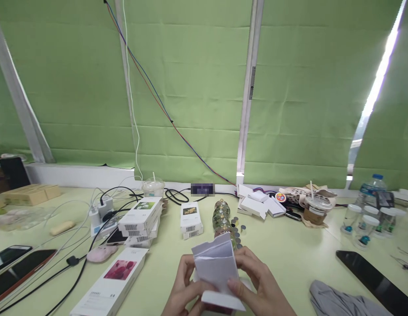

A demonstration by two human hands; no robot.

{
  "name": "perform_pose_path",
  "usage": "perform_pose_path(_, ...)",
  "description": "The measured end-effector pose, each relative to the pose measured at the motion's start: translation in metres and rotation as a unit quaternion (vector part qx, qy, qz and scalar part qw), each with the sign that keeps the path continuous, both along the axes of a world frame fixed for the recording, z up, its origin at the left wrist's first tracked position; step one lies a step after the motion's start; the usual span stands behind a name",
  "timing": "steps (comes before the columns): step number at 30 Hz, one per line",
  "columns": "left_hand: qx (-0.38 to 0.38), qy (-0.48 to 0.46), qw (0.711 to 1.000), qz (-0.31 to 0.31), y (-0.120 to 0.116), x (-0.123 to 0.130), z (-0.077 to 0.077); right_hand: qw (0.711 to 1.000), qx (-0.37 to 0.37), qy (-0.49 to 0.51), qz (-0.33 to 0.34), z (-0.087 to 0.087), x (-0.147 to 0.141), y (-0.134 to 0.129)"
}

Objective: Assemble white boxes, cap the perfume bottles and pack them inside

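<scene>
At the near edge of the table, a white cardboard box (pixel 214 265) with raised, creased flaps is held in both hands. My left hand (pixel 186 287) grips its left side, thumb across the front. From the right, my right hand (pixel 258 281) pinches it with the thumb pressed on the front panel. A dark red patch shows under the lower flap; the box's inside is hidden. Just beyond stands a row of small glass jars (pixel 221 217) with golden tops, partly covered by the box. Small round metallic discs (pixel 243 229) lie beside them.
Printed white boxes (pixel 141 217) are stacked left of centre, and a longer one (pixel 112 281) lies nearer. Cables (pixel 84 267) and phones (pixel 16 272) spread leftward. To the right are flattened white boxes (pixel 256 205), an iced drink cup (pixel 316 210), clear lidded jars (pixel 365 230) and grey cloth (pixel 338 300).
</scene>
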State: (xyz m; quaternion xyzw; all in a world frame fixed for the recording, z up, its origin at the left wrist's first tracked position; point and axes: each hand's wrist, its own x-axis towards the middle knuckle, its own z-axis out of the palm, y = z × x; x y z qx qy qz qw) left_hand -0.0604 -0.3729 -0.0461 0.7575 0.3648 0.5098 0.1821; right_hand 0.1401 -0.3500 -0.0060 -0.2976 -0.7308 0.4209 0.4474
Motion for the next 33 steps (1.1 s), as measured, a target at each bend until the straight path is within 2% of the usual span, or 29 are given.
perform_pose_path(4, 0.009, -0.005, 1.000, -0.008, -0.004, 0.002, 0.002, 1.000, 0.011, -0.007, -0.012, -0.007, 0.002, 0.002)
perform_pose_path(8, 0.013, -0.015, 1.000, -0.018, -0.004, 0.001, 0.001, 0.999, -0.017, 0.023, -0.013, -0.015, 0.003, 0.006)
perform_pose_path(13, 0.034, -0.022, 0.999, -0.026, -0.002, 0.001, 0.002, 0.999, -0.025, -0.012, -0.018, -0.019, 0.005, 0.006)
perform_pose_path(15, 0.032, -0.022, 0.999, -0.028, -0.002, 0.002, 0.001, 0.999, -0.030, 0.012, -0.028, -0.022, 0.005, 0.005)
perform_pose_path(19, 0.027, -0.021, 0.999, -0.028, -0.002, 0.003, -0.003, 0.994, -0.008, 0.092, -0.065, -0.028, 0.001, 0.003)
perform_pose_path(22, 0.020, -0.020, 1.000, -0.012, 0.000, 0.000, -0.008, 0.992, -0.004, 0.097, -0.076, -0.028, -0.002, 0.000)
perform_pose_path(25, 0.011, -0.057, 0.998, -0.026, 0.003, -0.004, -0.014, 0.993, -0.022, 0.087, -0.079, -0.027, -0.003, 0.000)
perform_pose_path(27, -0.028, -0.079, 0.995, -0.054, 0.004, -0.006, -0.017, 0.992, -0.039, 0.094, -0.077, -0.028, -0.001, 0.002)
perform_pose_path(30, -0.156, -0.074, 0.983, -0.067, 0.005, -0.006, -0.017, 0.989, -0.063, 0.112, -0.075, -0.031, 0.006, 0.007)
perform_pose_path(33, -0.253, -0.052, 0.966, -0.012, 0.006, -0.011, -0.013, 0.987, -0.084, 0.096, -0.092, -0.035, 0.014, 0.012)
